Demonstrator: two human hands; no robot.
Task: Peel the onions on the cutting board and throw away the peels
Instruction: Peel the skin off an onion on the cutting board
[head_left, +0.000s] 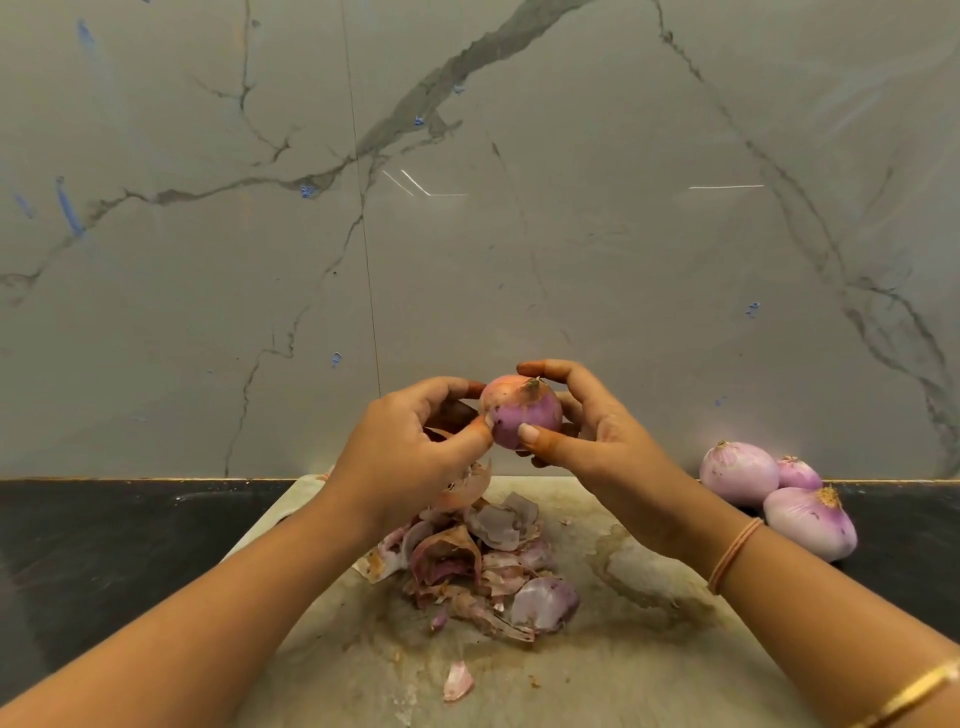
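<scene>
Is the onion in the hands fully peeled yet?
Partly peeled. The onion, held by the left hand and right hand, shows bare purple flesh low down, but dry orange skin still covers its top.

The raised onion (522, 415) is purple with an orange-brown patch on top. Three peeled onions (737, 473) are pale lilac. The peels (483, 561) mix mauve, pink and brown on a stained beige cutting board (649, 649). Black tabletop (104, 545); grey wall (519, 208), dark-veined like marble.
</scene>
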